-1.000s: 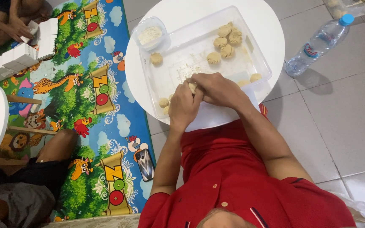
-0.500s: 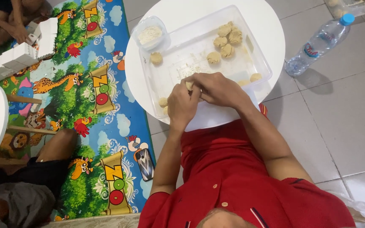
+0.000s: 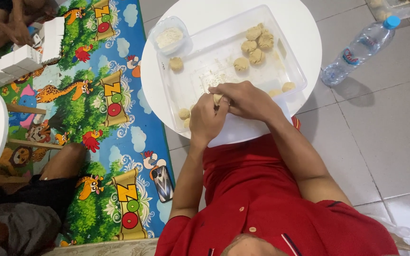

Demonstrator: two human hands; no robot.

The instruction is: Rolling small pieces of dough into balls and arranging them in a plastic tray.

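Over the clear plastic tray on the round white worktop, left hand and right hand close around a dough piece; pressed unevenly, it could crumble or stick.

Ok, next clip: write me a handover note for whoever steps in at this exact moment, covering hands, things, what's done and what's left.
Left hand and right hand are pressed together over the clear plastic tray, shaping one piece of dough between the fingers.
Done: a cluster of dough balls in the tray's far corner, plus single balls at other spots in the tray.
The small tub of flour sits beside the tray on the round white table.
Left: finish the piece in hand and set it in the tray. No bulk dough is visible.
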